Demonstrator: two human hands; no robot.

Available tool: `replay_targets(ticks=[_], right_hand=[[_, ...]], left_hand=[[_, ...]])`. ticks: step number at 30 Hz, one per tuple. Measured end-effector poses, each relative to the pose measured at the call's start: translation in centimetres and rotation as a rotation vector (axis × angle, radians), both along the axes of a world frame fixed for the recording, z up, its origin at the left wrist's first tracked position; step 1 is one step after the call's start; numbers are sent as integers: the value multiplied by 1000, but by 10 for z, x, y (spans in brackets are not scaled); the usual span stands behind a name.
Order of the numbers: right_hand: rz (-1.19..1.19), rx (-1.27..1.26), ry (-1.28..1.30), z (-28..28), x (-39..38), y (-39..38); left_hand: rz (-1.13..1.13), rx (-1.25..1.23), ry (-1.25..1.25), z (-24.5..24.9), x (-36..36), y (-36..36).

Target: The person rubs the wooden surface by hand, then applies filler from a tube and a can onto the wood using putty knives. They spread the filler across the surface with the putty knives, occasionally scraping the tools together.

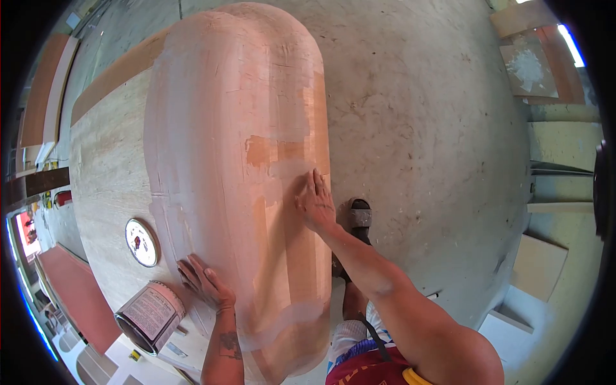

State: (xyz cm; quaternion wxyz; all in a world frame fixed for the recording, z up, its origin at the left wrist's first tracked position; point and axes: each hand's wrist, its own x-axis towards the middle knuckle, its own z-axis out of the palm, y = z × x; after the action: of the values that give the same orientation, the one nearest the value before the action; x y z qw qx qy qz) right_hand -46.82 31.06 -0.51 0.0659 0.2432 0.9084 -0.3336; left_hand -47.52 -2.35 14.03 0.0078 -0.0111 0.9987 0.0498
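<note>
A large wooden piece with rounded edges (269, 102) lies in front of me, its curved side coated with patchy pinkish-grey filler over bare wood. My right hand (314, 202) rests on the curved side, fingers stretched out along the surface. Lower down, my left hand (206, 283) lies flat with fingers apart near the edge of the filler coat. Just left of it is a labelled metal can (151, 316), tilted in view. A round can lid (141, 242) with dark smears sits on the pale wood above the can. I see no tool in either hand.
A flat scraper-like piece (176, 350) lies below the can. The concrete floor (423, 128) stretches to the right, with my sandalled foot (360, 213) beside the wooden piece. Boards (539, 266) lean along the right wall; a reddish panel (80, 298) is at left.
</note>
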Motion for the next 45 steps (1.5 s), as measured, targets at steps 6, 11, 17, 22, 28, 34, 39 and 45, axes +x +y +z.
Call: replay_targets(ticks=[6, 11, 17, 22, 28, 34, 39, 45], right_hand=[[136, -36, -49, -5, -5, 13], [285, -135, -198, 14, 32, 13], [241, -263, 8, 38, -5, 13], [94, -512, 268, 59, -91, -15], [-169, -756, 239, 78, -139, -26], [-223, -800, 279, 66, -148, -23], [-158, -775, 220, 62, -119, -24], [97, -728, -112, 70, 36, -58]], left_hand=[[-11, -60, -5, 5, -1, 4], [-24, -51, 7, 5, -2, 4], [-27, -52, 10, 9, -5, 9], [-29, -79, 10, 10, -5, 11], [-25, -89, -10, 11, -5, 11], [-22, -83, -12, 10, -4, 9], [-51, -59, 20, 9, -5, 8], [-33, -37, 21, 15, -7, 11]])
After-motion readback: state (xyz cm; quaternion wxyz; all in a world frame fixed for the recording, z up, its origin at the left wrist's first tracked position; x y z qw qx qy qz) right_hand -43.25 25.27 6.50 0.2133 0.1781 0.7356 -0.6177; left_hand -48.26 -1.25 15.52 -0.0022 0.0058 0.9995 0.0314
